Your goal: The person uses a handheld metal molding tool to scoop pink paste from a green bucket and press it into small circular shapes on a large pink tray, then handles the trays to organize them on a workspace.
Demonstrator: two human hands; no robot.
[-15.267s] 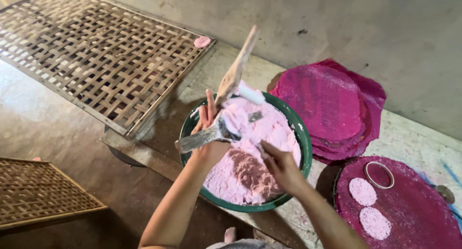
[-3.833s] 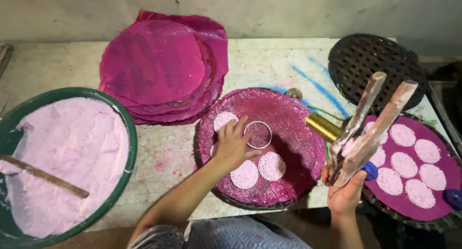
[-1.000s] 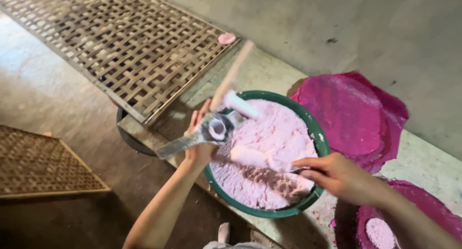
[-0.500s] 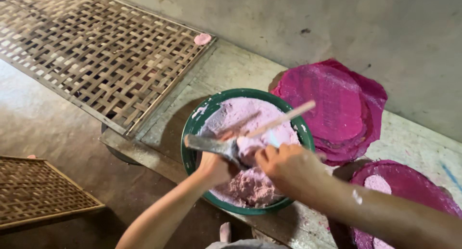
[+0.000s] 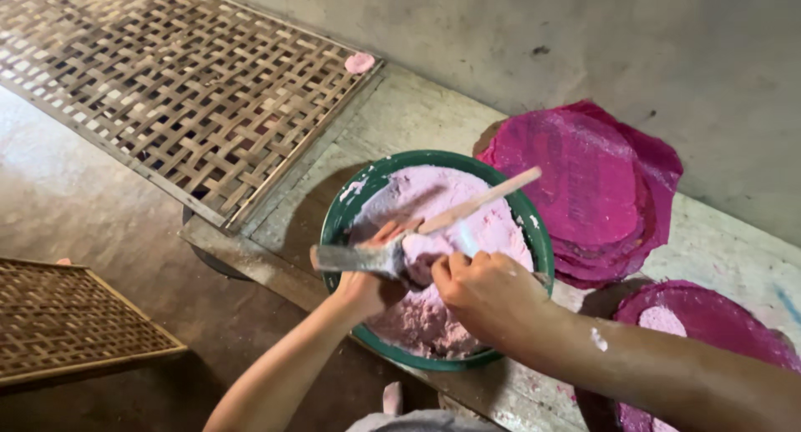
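We have the pink dough (image 5: 434, 315) in the green bowl (image 5: 350, 223), directly under both our hands, with the bowl sitting close to the near edge of the desk (image 5: 400, 119). Our left hand (image 5: 363, 286) is closed around a flat metal mould (image 5: 355, 258), held level just over the near rim of the bowl. Our right hand (image 5: 484, 294) is curled tight around the lower end of a wooden stick (image 5: 480, 200), which slants up and away from it across the dough; a lump of dough sits between the two hands, at the mould's inner end.

The risks we see are these. The bowl stands near the desk's edge, so a hard downward push from either hand on that rim could tip or slide it towards us. The lump at the mould looks soft and loosely seated; we judge it could drop back or fall outside the rim if the mould tilts. The stick's free end points beyond our right hand towards the stack of magenta sheets (image 5: 584, 181), and a wide swing could flick dough onto them.

Left of our left hand lie a woven bamboo rack (image 5: 167, 90) and a smaller woven tray (image 5: 75, 323).
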